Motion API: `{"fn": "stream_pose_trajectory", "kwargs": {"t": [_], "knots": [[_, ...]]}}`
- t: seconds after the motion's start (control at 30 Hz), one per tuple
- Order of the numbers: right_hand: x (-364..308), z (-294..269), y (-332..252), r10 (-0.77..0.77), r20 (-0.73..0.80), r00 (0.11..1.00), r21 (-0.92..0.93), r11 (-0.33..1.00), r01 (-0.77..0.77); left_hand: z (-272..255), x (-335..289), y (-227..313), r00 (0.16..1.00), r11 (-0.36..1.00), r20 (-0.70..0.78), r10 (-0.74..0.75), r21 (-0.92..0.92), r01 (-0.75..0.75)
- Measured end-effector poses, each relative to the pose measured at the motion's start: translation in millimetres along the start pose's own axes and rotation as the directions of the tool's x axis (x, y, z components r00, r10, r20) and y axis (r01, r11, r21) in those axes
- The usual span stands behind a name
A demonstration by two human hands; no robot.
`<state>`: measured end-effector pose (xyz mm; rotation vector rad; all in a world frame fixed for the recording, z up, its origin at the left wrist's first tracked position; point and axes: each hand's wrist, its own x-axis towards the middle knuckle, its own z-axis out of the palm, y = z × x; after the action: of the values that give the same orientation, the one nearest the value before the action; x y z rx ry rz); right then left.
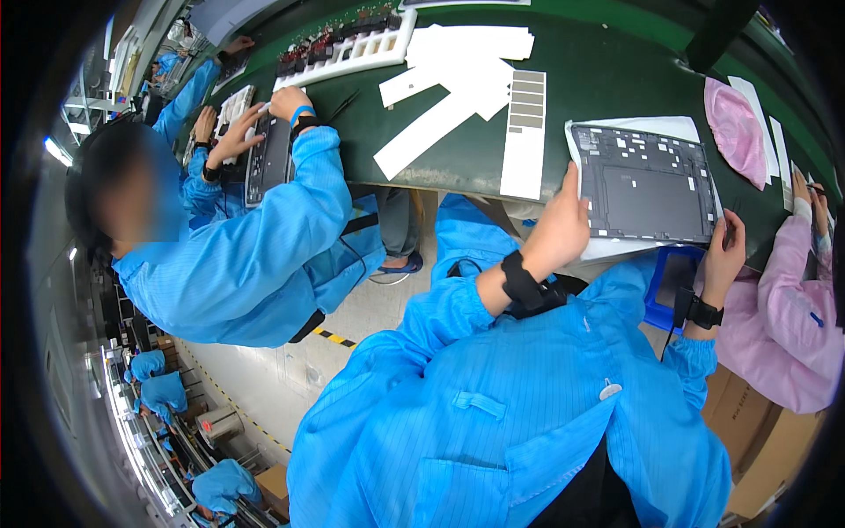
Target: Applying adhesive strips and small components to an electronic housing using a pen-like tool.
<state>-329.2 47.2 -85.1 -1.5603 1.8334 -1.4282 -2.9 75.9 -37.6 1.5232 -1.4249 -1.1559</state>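
Note:
A dark grey laptop bottom cover lies before me at the table's front edge, its inner side up, with small white stickers along its border. White sheeting shows beneath it. My left hand grips the cover's left edge, thumb on top and fingers mostly hidden underneath. At the lower right corner my right hand is closed, fingertips pinched together beside the cover. A thin dark tip shows there, too small to name. Both wrists wear black straps.
White label sheets and paper strips lie left of the cover. Behind them stands a white tray of dark parts. A pink cloth lies right. Co-workers sit on both sides; the left one handles another dark panel.

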Motion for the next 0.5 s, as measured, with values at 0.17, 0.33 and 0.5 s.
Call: {"fn": "stream_pose_trajectory", "kwargs": {"t": [0.17,0.33,0.5], "knots": [[10,8,-7,-0.064,-0.036,0.997,-0.151,0.987,0.058,-18,39,7,0.993,0.956,0.09,0.08,0.277,-0.102],[13,17,-24,-0.079,-0.063,0.995,-0.36,0.932,0.051,-21,99,17,0.969,0.732,0.142,0.202,0.635,-0.246],[11,18,-47,-0.128,0.054,0.99,-0.677,0.725,0.13,-5,87,0,0.915,0.689,0.01,0.404,0.654,-0.311]]}}
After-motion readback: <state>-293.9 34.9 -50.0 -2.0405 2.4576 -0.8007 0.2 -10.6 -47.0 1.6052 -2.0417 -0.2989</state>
